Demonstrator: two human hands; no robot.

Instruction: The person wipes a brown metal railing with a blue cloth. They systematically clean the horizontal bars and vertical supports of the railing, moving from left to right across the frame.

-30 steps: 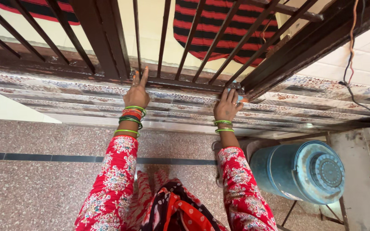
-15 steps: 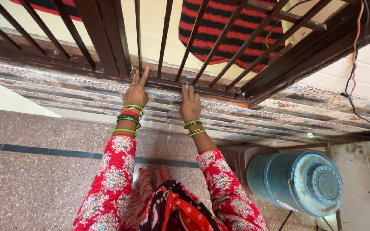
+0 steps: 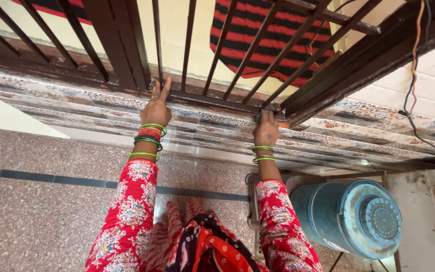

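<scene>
My left hand (image 3: 156, 109) rests on the bottom rail (image 3: 212, 100) of a dark brown metal window grille (image 3: 122, 45), index finger stretched up beside a bar. It holds nothing. My right hand (image 3: 266, 131) presses down on the same rail near its right corner, over a small blue-green pad (image 3: 258, 117) that is mostly hidden under the fingers. Both wrists carry green bangles, and the sleeves are red with a floral print. Below the rail runs a patterned tile ledge (image 3: 76, 108).
A blue metal drum (image 3: 348, 216) lies on a stand at the lower right, beside a white cabinet (image 3: 419, 211). Wires (image 3: 413, 75) hang down the white wall at right. A red-and-black striped cloth (image 3: 273, 40) hangs behind the grille. Speckled floor (image 3: 36, 211) lies below.
My right hand slid left along the rail, then back right to the corner. My left hand stayed on the rail.
</scene>
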